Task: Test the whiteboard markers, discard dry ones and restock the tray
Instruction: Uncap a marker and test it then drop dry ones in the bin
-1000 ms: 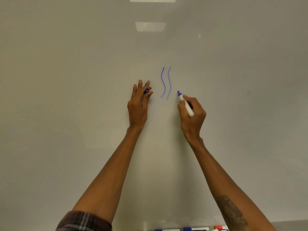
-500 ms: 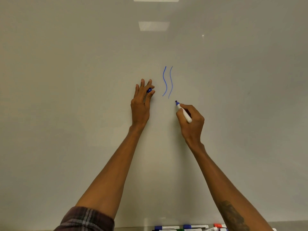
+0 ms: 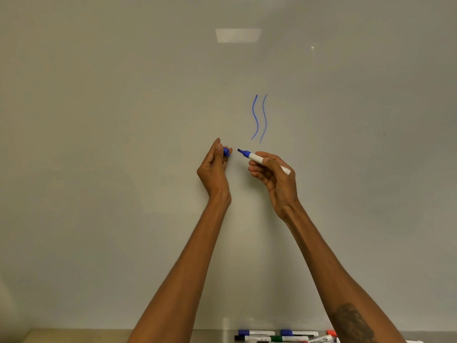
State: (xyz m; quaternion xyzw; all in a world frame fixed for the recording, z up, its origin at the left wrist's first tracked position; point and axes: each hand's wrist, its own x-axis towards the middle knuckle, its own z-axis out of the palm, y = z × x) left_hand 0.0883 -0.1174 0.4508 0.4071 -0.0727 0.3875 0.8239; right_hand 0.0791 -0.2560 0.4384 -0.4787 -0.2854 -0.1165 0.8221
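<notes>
— Where is the blue marker (image 3: 259,158) sitting?
— It is lying uncapped in the right hand (image 3: 274,175), whose fingers are curling round the smooth white barrel. The dark tip is pointing toward ten o'clock.
— And the other hand?
— The left hand (image 3: 214,169) is pinching the small blue cap (image 3: 226,152) between thumb and fingertips. The cap is sitting at nine o'clock of the tip, with a narrow gap between them.
— Any ink showing?
— Two thin wavy blue lines (image 3: 259,118) are running side by side at one o'clock of the tip. They are showing on the glossy pale whiteboard (image 3: 123,120), which is reflecting rectangular ceiling lights.
— What is lying lower down?
— At six o'clock, capped markers (image 3: 257,332) in blue, green, black and red are lying lengthwise on the flat ledge (image 3: 212,336).
</notes>
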